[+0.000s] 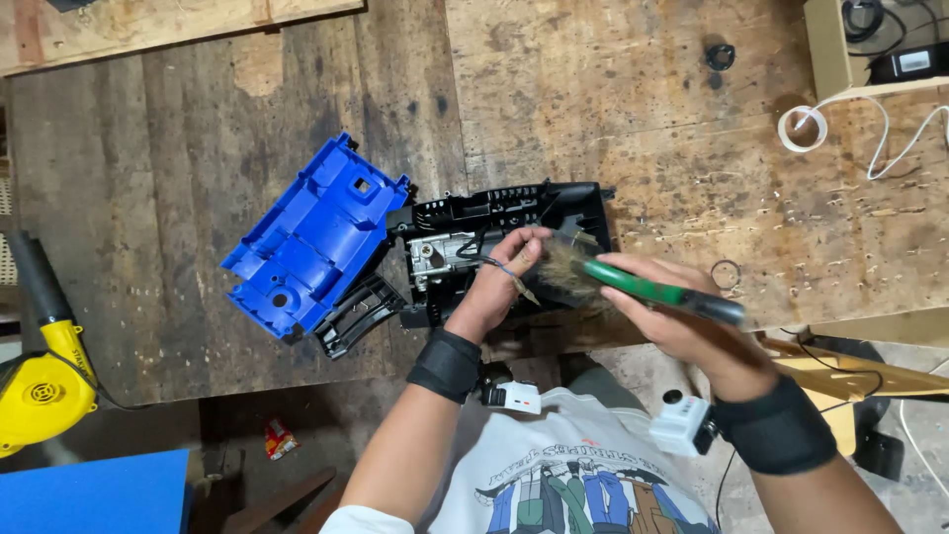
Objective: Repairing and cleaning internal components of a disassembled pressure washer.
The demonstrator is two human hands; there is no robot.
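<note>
Worn wooden workbench (633, 119), seen from the head camera. A black machine housing (514, 213) with its inner parts exposed sits near the bench's near edge, roughly mid-width. A blue plastic cover (311, 237) lies off it, touching its left end and tilted, inner ribs up.

Left hand (494, 282): fingers curled closed, pinching a thin dark wire or lead (484, 262) at the housing's open middle; exactly what it pinches is too small to tell. Right hand (682, 321): closed around the green handle of a paintbrush (633, 287), bristles pointing left, pressed against the housing's near right side, just beside the left fingertips.

Position relative to grip: the housing lies under and just beyond both hands; brush tip touching it, handle running back right over the bench edge.

Risks, as judged:
- Bristles could snag the thin wire and tug it loose, since brush and wire sit so close.
- Housing is near the bench edge; a firm sweep toward the body could push it off.
- Loosened dirt may be driven deeper into the metal part (440, 252) rather than out.
- Blue cover leans on the housing; any shift could move it too.

Yellow blower (40, 381) rests at the far left, well apart.
</note>
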